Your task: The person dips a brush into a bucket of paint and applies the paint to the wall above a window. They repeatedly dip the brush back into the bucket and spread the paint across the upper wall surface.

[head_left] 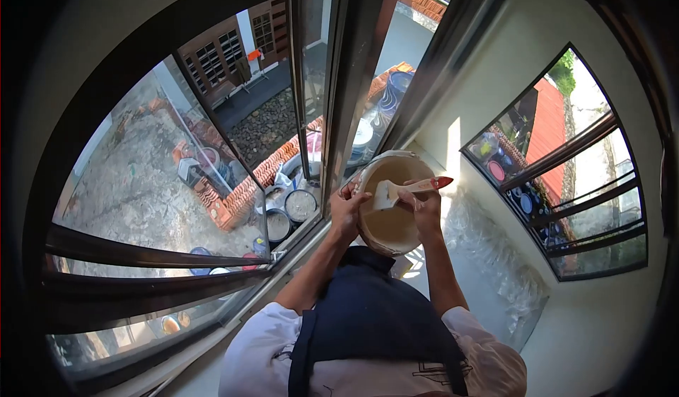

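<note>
A round tub point(390, 238) with beige paint-like liquid inside is held up in front of my chest. My left hand point(346, 209) grips its left rim, thumb over the edge. At the right side of the tub, my right hand point(424, 209) has its fingers closed on a paintbrush point(410, 188). The brush lies across the tub opening, its pale bristle end to the left over the liquid and its red-tipped handle pointing right. The right hand's fingers are also against the tub's right side, partly hidden.
Dark-framed windows stand at the left, with a sill point(283, 266) running beside me. Outside are two buckets point(300, 204) and orange roof tiles point(237, 206). Crumpled clear plastic sheeting point(488, 255) lies at the right, below a second window point(566, 163).
</note>
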`<state>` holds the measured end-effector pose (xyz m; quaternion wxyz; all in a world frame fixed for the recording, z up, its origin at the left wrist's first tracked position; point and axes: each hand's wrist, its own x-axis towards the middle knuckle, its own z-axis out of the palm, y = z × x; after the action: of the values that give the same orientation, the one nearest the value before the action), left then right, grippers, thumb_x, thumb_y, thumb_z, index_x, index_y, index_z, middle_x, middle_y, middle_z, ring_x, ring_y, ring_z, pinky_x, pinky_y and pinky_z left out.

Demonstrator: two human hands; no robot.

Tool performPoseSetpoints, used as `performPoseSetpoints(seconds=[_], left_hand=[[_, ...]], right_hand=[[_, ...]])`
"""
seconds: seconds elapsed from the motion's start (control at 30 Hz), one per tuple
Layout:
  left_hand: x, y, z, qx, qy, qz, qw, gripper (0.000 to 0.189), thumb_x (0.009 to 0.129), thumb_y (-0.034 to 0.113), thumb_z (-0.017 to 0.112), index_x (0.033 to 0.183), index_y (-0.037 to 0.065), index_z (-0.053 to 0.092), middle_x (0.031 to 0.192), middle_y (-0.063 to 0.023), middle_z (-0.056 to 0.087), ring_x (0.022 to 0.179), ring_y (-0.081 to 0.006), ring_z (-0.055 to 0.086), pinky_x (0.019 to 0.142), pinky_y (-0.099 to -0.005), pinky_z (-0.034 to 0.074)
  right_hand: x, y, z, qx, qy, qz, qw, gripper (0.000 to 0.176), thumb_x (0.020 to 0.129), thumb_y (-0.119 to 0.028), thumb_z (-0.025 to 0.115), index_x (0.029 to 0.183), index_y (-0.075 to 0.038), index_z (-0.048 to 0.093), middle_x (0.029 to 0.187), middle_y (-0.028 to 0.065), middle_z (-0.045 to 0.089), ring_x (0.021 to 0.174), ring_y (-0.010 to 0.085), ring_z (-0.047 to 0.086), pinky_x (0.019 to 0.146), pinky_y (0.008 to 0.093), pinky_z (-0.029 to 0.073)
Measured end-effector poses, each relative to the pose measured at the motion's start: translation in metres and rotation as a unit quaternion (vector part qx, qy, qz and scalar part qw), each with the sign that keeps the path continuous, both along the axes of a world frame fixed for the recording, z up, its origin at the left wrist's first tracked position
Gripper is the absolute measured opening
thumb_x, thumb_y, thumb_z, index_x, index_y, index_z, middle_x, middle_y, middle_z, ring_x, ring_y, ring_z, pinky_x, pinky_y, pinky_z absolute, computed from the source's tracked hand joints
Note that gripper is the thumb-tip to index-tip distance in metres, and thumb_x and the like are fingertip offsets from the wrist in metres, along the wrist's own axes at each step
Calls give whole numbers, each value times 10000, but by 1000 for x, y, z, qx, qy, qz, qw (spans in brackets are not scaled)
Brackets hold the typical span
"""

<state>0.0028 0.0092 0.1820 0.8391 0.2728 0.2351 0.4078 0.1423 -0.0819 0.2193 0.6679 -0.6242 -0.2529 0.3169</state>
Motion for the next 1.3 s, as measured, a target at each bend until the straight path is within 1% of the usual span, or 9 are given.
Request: performPoseSetpoints(seconds=[0.1, 0.37, 0.47, 0.53, 0.7, 0.83, 0.9, 1.03, 1.3], left_hand=[[-1, -1, -4, 20, -4, -1, 1000, 420, 724, -52, 599, 1144, -63, 587, 960, -71, 660, 782, -106, 618, 725, -239, 499], [-7, -4, 11, 17, 12, 20, 1000, 495, 706, -67, 590, 1199, -64, 544, 1060, -79, 641, 864, -116, 609, 780, -238, 490], [-3, -4, -2, 6, -30, 28, 999, 507, 695, -61, 598, 1200, -58, 549, 1060, -71, 642, 877, -115, 603, 793, -242, 483], [-2, -2, 0, 17, -24, 29, 999, 515, 688, -58, 602, 1201, -54, 553, 1065, -63, 642, 886, -113, 600, 801, -244, 479], [-5, -6, 5, 8, -27, 29, 999, 517, 689, -55, 600, 1205, -55, 556, 1027, -64, 653, 832, -102, 606, 760, -227, 485], [-4, -6, 7, 16, -25, 25, 999, 494, 693, -52, 597, 1186, -58, 569, 1000, -62, 658, 787, -95, 604, 723, -224, 493], [-6, -7, 7, 13, -22, 27, 999, 487, 694, -51, 596, 1179, -58, 573, 995, -62, 658, 785, -94, 603, 720, -224, 493], [-8, -7, 15, 23, 21, 27, 999, 467, 694, -49, 598, 1160, -60, 582, 973, -61, 657, 782, -95, 602, 713, -221, 493], [-5, -4, -1, 21, -1, 27, 999, 481, 689, -54, 607, 1169, -58, 581, 952, -51, 656, 766, -90, 597, 695, -216, 488]], right_hand=[[3, 0, -6, -2, -20, 11, 1000, 305, 771, -37, 727, 1014, 21, 552, 902, 95, 628, 827, 173, 639, 712, 293, 567], [0, -1, -4, -16, -40, 56, 997, 244, 795, -32, 693, 1002, 23, 576, 893, 100, 642, 784, 180, 644, 716, 299, 559], [-4, -2, 0, -29, 15, 43, 999, 262, 789, -23, 701, 998, 28, 551, 902, 101, 623, 800, 175, 639, 726, 305, 561], [-3, 0, 4, -33, -36, 53, 997, 259, 791, -27, 697, 996, 36, 553, 891, 104, 626, 788, 174, 638, 728, 302, 560], [-3, 3, 2, -27, -53, 39, 997, 257, 788, -43, 701, 987, 37, 559, 863, 106, 629, 763, 171, 639, 720, 297, 562], [-4, 2, 9, -18, -39, 81, 996, 249, 789, -55, 699, 977, 33, 562, 851, 102, 628, 766, 170, 638, 715, 292, 560], [-5, 1, 8, -39, -41, 42, 997, 244, 794, -63, 700, 974, 21, 559, 859, 93, 621, 768, 164, 632, 705, 287, 559], [-2, 1, 4, -32, -41, 70, 996, 236, 801, -74, 696, 968, 16, 556, 858, 87, 617, 761, 154, 624, 694, 287, 558], [-3, 1, 2, -47, -51, 39, 997, 213, 807, -64, 691, 963, 15, 568, 840, 76, 619, 733, 138, 614, 678, 280, 549]])
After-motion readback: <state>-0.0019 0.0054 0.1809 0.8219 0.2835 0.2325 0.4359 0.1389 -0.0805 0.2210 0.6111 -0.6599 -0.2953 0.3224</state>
